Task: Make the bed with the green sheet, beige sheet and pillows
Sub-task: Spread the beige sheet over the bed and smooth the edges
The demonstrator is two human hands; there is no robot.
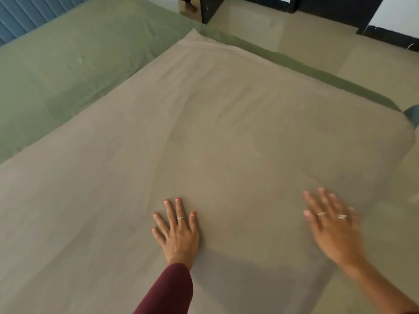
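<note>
I see both sheets laid, the beige sheet (204,132) over the green sheet (68,71) exposed toward 10 o'clock, left hand (178,232) and right hand (333,227) flat, apart, smoothing; no pillows in view.

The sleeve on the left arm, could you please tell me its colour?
The sleeve is dark maroon, seen in the head view.

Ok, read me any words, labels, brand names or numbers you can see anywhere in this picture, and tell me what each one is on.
None: no readable text anywhere.
Beige sheet: plain, no label or print.
Green sheet: plain, no tag showing.
Rings on left hand and right hand: too small and blurred for any marking.
Dark furniture at the top: no sign or lettering readable.
</note>
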